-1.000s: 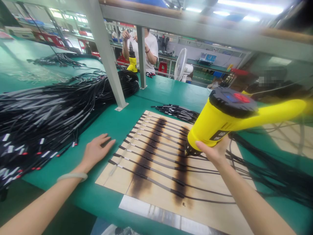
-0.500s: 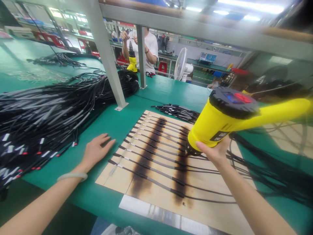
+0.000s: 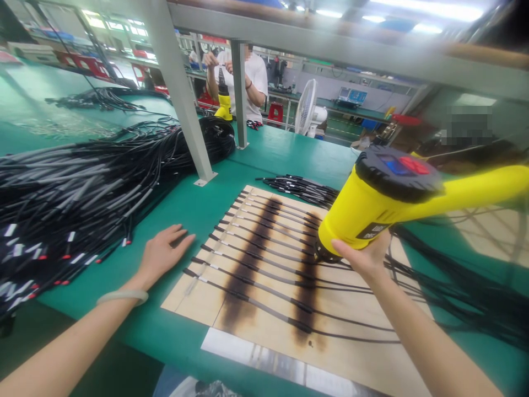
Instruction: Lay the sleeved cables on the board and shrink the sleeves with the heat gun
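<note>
My right hand (image 3: 366, 253) is wrapped round a yellow heat gun (image 3: 351, 209) with a black end cap. Its nozzle points down over the right scorched band of a pale wooden board (image 3: 268, 344). Several black cables (image 3: 264, 273) lie side by side across the board, their white-marked ends towards the left edge. My left hand (image 3: 165, 251) rests on the green table left of the board, fingers apart, holding nothing.
A big pile of black and grey cables (image 3: 103, 171) covers the table at left. Metal posts (image 3: 177, 88) rise behind the board. More cables (image 3: 467, 286) lie at right. Across the table are a person (image 3: 256, 77), another yellow heat gun (image 3: 223, 107) and a white fan (image 3: 306, 107).
The heat gun in my right hand has shifted very slightly to the right. My left hand has stayed in place.
</note>
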Motion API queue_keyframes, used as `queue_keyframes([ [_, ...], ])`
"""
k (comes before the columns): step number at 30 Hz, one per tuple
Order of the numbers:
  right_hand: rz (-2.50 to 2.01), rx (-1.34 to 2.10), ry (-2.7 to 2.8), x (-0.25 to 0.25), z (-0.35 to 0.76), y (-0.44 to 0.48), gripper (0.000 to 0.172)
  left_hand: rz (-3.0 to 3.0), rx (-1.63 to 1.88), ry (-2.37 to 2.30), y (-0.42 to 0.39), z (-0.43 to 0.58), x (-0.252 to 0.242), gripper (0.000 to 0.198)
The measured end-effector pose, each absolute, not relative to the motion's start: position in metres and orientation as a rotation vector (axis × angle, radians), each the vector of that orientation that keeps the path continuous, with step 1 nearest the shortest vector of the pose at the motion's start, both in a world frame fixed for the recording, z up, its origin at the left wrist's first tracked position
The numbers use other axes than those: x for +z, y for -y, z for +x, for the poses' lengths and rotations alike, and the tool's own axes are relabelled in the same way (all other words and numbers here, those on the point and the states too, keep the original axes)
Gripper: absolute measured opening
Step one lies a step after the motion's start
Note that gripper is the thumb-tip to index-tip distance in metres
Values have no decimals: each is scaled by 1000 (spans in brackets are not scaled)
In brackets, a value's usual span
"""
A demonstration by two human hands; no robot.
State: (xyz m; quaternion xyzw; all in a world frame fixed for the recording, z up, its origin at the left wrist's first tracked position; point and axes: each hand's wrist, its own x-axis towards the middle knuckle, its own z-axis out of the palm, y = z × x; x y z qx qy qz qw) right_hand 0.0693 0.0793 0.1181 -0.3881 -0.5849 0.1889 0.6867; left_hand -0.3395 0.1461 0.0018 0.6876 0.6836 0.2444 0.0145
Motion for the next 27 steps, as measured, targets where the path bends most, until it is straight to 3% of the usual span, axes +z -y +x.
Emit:
queue_keyframes([
  [16, -825, 358, 1373, 125, 54, -67, 48, 2156, 764, -2122, -147, -340, 1, 58],
  [22, -830, 560, 1434, 131, 35, -57, 42, 2139, 775, -2120, -147, -339, 3, 56],
  [27, -802, 395, 1487, 126, 46, -54, 38, 2134, 727, -2135, -145, -336, 4, 58],
])
